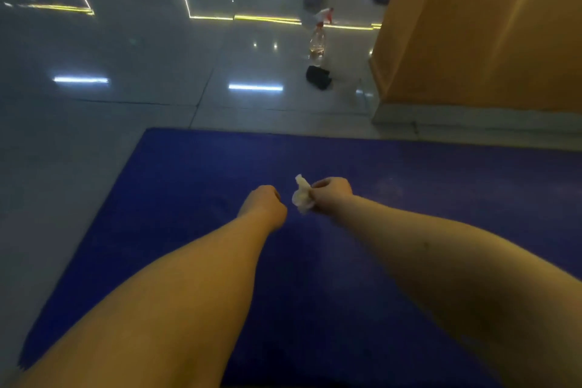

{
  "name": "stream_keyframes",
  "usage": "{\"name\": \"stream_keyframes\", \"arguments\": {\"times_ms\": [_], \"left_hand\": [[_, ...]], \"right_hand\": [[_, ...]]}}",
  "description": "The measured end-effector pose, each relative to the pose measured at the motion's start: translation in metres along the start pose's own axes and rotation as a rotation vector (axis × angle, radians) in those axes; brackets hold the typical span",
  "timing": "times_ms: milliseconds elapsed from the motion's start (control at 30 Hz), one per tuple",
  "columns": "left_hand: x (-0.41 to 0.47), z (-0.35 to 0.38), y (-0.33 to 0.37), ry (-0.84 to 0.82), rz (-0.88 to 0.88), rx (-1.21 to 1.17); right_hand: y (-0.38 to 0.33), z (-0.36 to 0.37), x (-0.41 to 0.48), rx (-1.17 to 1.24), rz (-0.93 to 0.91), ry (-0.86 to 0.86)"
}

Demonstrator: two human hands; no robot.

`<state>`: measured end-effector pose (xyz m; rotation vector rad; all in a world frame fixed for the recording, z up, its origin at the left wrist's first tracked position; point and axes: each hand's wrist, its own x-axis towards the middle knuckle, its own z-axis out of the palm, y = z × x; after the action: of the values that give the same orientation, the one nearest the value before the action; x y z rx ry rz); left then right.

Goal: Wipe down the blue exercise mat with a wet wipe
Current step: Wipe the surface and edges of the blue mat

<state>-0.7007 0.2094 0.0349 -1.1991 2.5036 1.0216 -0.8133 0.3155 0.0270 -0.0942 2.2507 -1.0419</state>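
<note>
The blue exercise mat [195,173] lies flat on the tiled floor and fills the lower half of the view. Over its middle, my right hand [332,194] grips a crumpled white wet wipe [301,196], which sticks out to the left of the fist. My left hand [264,203] is a closed fist just left of the wipe, a small gap apart, with nothing seen in it. Both forearms reach forward above the mat.
Beyond the mat's far edge, a clear spray bottle [317,41] with a red and white head stands on the glossy floor, a black object [318,77] in front of it. An orange pillar [472,35] with a grey base rises at the right.
</note>
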Motion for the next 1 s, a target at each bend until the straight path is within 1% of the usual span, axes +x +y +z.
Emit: {"name": "stream_keyframes", "arguments": {"times_ms": [67,100,167,233,300,333,400,467,500,567,600,633,700,733,767,800,833,867,900,933,1000], "left_hand": [[0.018,0.011,-0.005,-0.033,-0.022,0.076],[0.029,0.02,-0.008,-0.06,-0.027,0.108],[0.037,0.023,-0.012,-0.058,-0.038,0.139],[0.051,0.026,-0.015,-0.048,-0.047,0.195],[0.067,0.027,-0.019,-0.041,-0.056,0.253],[0.075,0.027,-0.02,-0.028,-0.052,0.282],[0.091,0.028,-0.021,-0.007,-0.041,0.348],[0.103,0.029,-0.021,0.023,-0.027,0.386],[0.11,0.029,-0.021,0.036,-0.024,0.399],[0.123,0.028,-0.018,0.044,-0.02,0.424],[0.13,0.028,-0.017,0.03,-0.023,0.432],[0.135,0.026,-0.015,0.005,-0.031,0.44],[0.147,0.025,-0.015,-0.072,-0.063,0.445],[0.152,0.025,-0.015,-0.113,-0.08,0.444],[0.156,0.026,-0.015,-0.146,-0.092,0.441],[0.16,0.028,-0.016,-0.168,-0.101,0.444],[0.162,0.029,-0.015,-0.173,-0.102,0.455],[0.163,0.03,-0.015,-0.177,-0.102,0.472],[0.164,0.031,-0.015,-0.179,-0.102,0.484],[0.167,0.032,-0.015,-0.18,-0.104,0.487],[0.169,0.034,-0.015,-0.176,-0.107,0.479]], "right_hand": [[0.016,0.009,0.024,0.173,0.063,0.015],[0.024,0.014,0.035,0.274,0.128,0.03],[0.023,0.018,0.038,0.455,0.237,0.029],[0.018,0.023,0.051,0.512,0.3,0.031],[0.011,0.026,0.066,0.52,0.276,0.051],[0.009,0.027,0.075,0.491,0.222,0.071],[0.005,0.028,0.093,0.312,0.073,0.088],[0.0,0.03,0.108,0.189,0.014,0.134],[-0.004,0.03,0.113,0.178,0.014,0.164],[-0.011,0.032,0.126,0.334,0.028,0.223],[-0.012,0.035,0.13,0.374,0.008,0.219],[-0.014,0.037,0.129,0.277,-0.074,0.211],[-0.009,0.047,0.132,-0.093,-0.324,0.181],[-0.004,0.052,0.134,-0.279,-0.426,0.129],[0.002,0.057,0.138,-0.485,-0.465,0.059],[0.011,0.061,0.144,-0.689,-0.445,0.001],[0.017,0.064,0.148,-0.837,-0.375,-0.037],[0.023,0.069,0.149,-0.893,-0.272,-0.057],[0.024,0.073,0.147,-0.891,-0.199,-0.061],[0.024,0.078,0.147,-0.89,-0.164,-0.054],[0.017,0.088,0.149,-0.89,-0.184,-0.027]]}}
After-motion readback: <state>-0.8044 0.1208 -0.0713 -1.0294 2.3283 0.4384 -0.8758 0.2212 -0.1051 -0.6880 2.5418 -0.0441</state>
